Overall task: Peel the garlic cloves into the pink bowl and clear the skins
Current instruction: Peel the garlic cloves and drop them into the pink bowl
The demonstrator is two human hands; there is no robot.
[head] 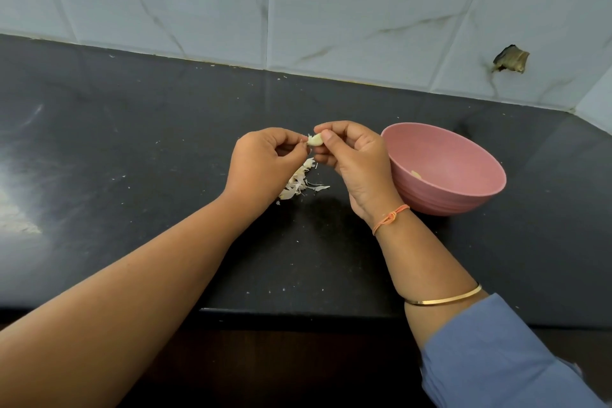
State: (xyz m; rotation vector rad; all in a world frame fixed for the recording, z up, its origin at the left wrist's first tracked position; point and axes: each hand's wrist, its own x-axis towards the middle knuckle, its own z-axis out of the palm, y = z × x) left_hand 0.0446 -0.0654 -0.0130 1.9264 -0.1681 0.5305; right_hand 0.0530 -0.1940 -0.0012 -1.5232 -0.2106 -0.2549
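Note:
A pale garlic clove (pixel 315 140) is held above the black counter between both hands. My right hand (pixel 356 159) pinches it between thumb and fingers. My left hand (pixel 265 162) pinches a bit of skin at the clove's left end. Under the hands lies a small heap of papery garlic skins (pixel 299 182) on the counter. The pink bowl (pixel 463 156) stands just right of my right hand, and a peeled clove (pixel 416 174) shows inside it, partly hidden by the hand.
The black counter (pixel 132 149) runs left and right, with its front edge (pixel 298 310) close to me. A marble-tiled wall (pixel 298 3) rises behind, with a broken hole (pixel 510 59) at the right. Tiny skin flecks dot the counter.

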